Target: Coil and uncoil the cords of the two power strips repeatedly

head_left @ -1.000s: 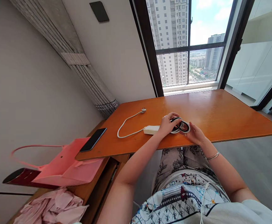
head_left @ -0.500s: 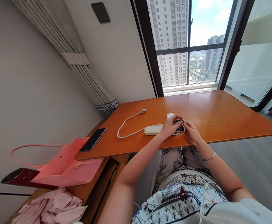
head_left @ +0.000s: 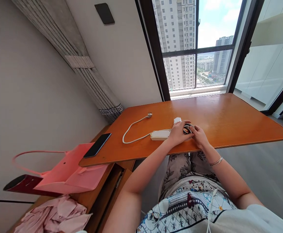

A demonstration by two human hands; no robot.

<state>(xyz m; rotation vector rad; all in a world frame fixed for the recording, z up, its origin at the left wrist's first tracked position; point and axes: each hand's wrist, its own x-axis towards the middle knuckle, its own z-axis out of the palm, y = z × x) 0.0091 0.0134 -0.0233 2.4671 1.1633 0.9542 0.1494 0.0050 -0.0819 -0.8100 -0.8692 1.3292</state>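
My left hand (head_left: 177, 133) and my right hand (head_left: 199, 136) meet near the table's front edge, closed around a coiled black-and-white cable (head_left: 187, 128). The fingers of both hands hide part of the coil. A white power strip (head_left: 159, 135) lies on the table just left of my left hand, which covers its right end. From its left end a white cord (head_left: 129, 141) loops away to a plug (head_left: 149, 115). Behind my left hand a white charger or adapter (head_left: 177, 120) stands on the table or the strip; I cannot tell which.
A dark phone (head_left: 97, 145) lies at the left edge of the wooden table (head_left: 224, 116). Beyond that edge, a pink bag (head_left: 70, 171), a dark red cylinder (head_left: 26, 184) and crumpled pink cloth (head_left: 55, 213) rest on a lower wooden cabinet (head_left: 102, 197). A window (head_left: 197, 48) is behind the table.
The fingers of both hands have shifted slightly around the coil, and its loop now looks rounder with table showing through it. The power strip, cord and phone stay where they were.
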